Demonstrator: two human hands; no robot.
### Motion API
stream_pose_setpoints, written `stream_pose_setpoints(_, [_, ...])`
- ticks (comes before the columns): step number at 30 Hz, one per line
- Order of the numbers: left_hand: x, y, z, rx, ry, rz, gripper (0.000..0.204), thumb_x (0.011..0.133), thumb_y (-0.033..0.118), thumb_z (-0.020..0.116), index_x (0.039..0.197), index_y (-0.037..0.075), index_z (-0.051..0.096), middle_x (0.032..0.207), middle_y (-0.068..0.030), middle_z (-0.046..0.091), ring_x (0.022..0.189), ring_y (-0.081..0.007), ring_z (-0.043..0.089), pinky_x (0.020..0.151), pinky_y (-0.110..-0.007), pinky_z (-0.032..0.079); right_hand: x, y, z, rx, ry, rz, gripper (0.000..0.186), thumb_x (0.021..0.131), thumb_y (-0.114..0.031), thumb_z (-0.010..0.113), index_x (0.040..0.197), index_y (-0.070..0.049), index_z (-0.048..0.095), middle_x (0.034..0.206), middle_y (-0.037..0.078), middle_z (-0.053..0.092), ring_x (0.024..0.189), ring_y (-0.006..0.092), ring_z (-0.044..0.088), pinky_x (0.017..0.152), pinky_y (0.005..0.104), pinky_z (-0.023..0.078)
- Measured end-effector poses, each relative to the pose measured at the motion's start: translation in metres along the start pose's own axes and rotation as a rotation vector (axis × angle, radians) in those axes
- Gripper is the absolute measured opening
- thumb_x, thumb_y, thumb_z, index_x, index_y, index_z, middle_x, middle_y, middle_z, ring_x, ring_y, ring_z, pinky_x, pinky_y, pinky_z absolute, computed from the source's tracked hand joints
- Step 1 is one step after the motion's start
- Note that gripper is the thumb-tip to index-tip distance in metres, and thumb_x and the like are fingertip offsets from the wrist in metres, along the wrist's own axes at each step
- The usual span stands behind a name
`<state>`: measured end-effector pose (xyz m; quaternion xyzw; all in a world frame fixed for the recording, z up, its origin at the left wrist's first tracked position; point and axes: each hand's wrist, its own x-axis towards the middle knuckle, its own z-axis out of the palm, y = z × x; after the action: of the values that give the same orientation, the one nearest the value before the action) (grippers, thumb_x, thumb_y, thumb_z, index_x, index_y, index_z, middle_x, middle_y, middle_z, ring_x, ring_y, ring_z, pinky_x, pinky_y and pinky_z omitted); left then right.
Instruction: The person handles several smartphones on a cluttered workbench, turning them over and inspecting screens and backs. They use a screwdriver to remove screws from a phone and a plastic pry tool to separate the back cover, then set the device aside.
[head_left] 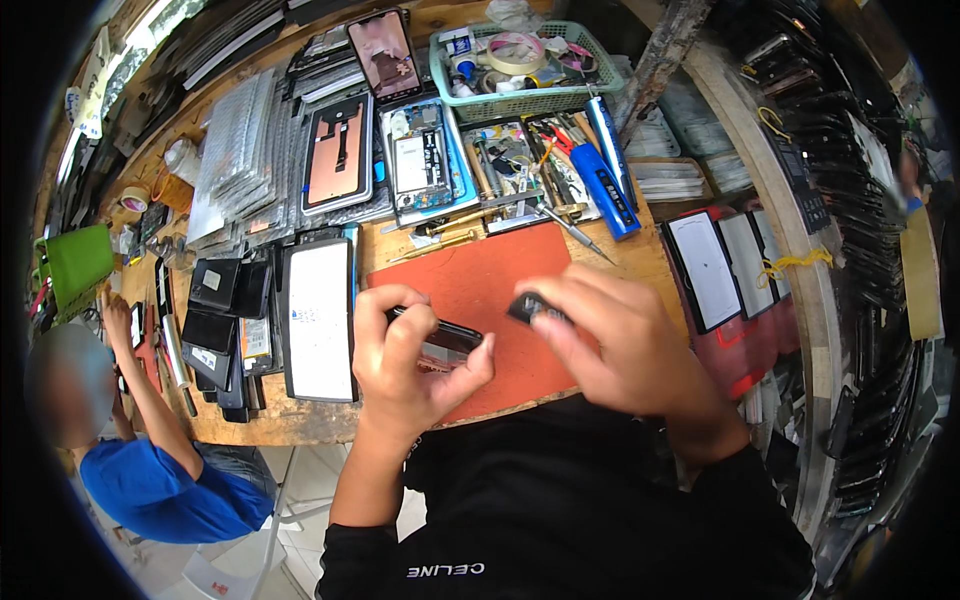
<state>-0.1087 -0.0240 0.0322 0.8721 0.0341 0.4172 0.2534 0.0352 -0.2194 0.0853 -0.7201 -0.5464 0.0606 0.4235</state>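
Observation:
Over the orange-red work mat (520, 265), my left hand (400, 360) is closed around a slim dark phone (458, 335), tilted with its glossy edge showing. Part of the phone is hidden by my fingers. To its right, my right hand (620, 335) pinches a small flat black piece with pale print (533, 308). Motion blurs this hand a little, and the kind of black piece cannot be made out. The piece is apart from the phone. Behind the mat lie a metal precision screwdriver (575, 232) and a blue electric screwdriver (605, 190).
A white-faced phone panel (320, 320) and a pile of dark phones (230, 325) lie left of the mat. Behind are an opened phone (425, 165), a tool tray (505, 165) and a green basket (525, 95). Another person in a blue shirt (170, 485) sits at left.

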Motion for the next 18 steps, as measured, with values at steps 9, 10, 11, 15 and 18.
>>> stream_pose_setpoints(9, [-0.003, 0.001, -0.013, 0.018, 0.045, -0.009, 0.036, 0.073, 0.01, 0.09, 0.094, 0.006, 0.061, 0.107, -0.0155, 0.068, 0.109, -0.0418, 0.065, 0.093, -0.05, 0.054, 0.021, 0.024, 0.048, -0.168, 0.196, -0.071, 0.034, 0.09, 0.003, 0.07, 0.124, 0.004, 0.07, 0.101, 0.015, 0.07, 0.09, 0.0344, 0.067, 0.078, 0.0431, 0.054])
stream_pose_setpoints(10, [-0.003, 0.002, -0.013, 0.019, 0.054, -0.011, 0.035, 0.074, 0.009, 0.09, 0.093, 0.006, 0.061, 0.106, -0.0151, 0.069, 0.111, -0.0428, 0.064, 0.096, -0.052, 0.053, 0.018, 0.013, 0.045, -0.08, 0.169, -0.066, 0.032, 0.089, 0.004, 0.07, 0.122, 0.004, 0.071, 0.099, 0.015, 0.07, 0.089, 0.0335, 0.067, 0.077, 0.0424, 0.054])
stream_pose_setpoints(11, [-0.003, 0.003, -0.012, 0.023, 0.055, -0.017, 0.035, 0.073, 0.009, 0.089, 0.093, 0.006, 0.061, 0.106, -0.0149, 0.069, 0.111, -0.0426, 0.064, 0.095, -0.051, 0.053, 0.016, 0.002, 0.042, 0.004, 0.144, -0.058, 0.031, 0.088, 0.005, 0.07, 0.119, 0.004, 0.072, 0.098, 0.014, 0.07, 0.087, 0.0327, 0.067, 0.076, 0.0418, 0.054])
stream_pose_setpoints(15, [-0.002, 0.003, -0.009, 0.041, 0.057, -0.015, 0.035, 0.072, 0.011, 0.088, 0.094, 0.006, 0.061, 0.105, -0.0139, 0.069, 0.11, -0.0417, 0.064, 0.095, -0.05, 0.053, 0.013, -0.028, 0.046, 0.121, 0.145, -0.132, 0.027, 0.083, 0.007, 0.072, 0.109, 0.005, 0.072, 0.092, 0.015, 0.066, 0.077, 0.0321, 0.064, 0.068, 0.0418, 0.053])
stream_pose_setpoints(18, [-0.003, 0.004, -0.011, 0.037, 0.039, -0.001, 0.034, 0.071, 0.014, 0.085, 0.094, 0.006, 0.062, 0.104, -0.0134, 0.07, 0.109, -0.0408, 0.064, 0.096, -0.05, 0.052, 0.016, -0.032, 0.054, 0.115, 0.191, -0.165, 0.031, 0.079, 0.006, 0.074, 0.109, 0.005, 0.072, 0.09, 0.013, 0.064, 0.076, 0.0283, 0.064, 0.064, 0.0389, 0.053])
